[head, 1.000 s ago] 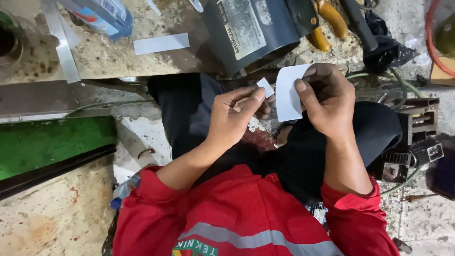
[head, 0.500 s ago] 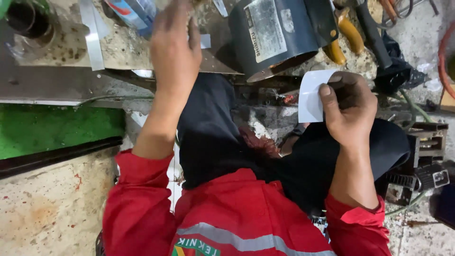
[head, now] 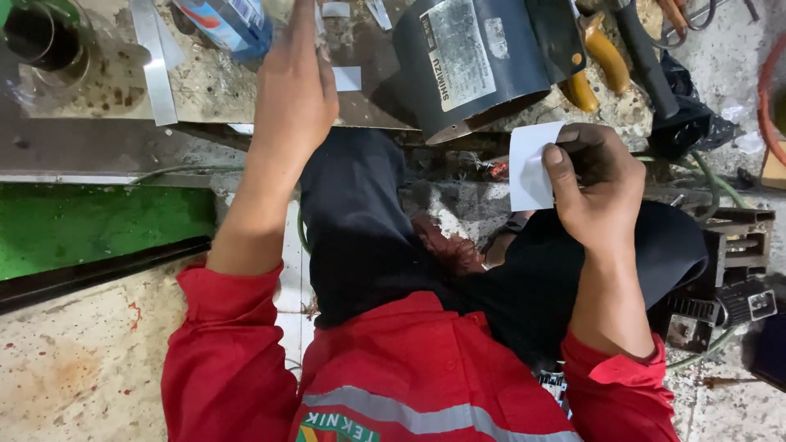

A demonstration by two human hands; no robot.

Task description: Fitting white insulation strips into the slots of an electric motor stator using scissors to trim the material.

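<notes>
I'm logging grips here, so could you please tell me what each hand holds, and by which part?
The right hand pinches a white paper by its right edge. The left hand reaches over the bench; whether it holds anything cannot be told.

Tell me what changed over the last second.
The left hand left the white paper sheet, where it had pinched a small paper piece, and reached forward onto the workbench near the small white slip. The right hand still holds the sheet by the grey motor housing.
</notes>
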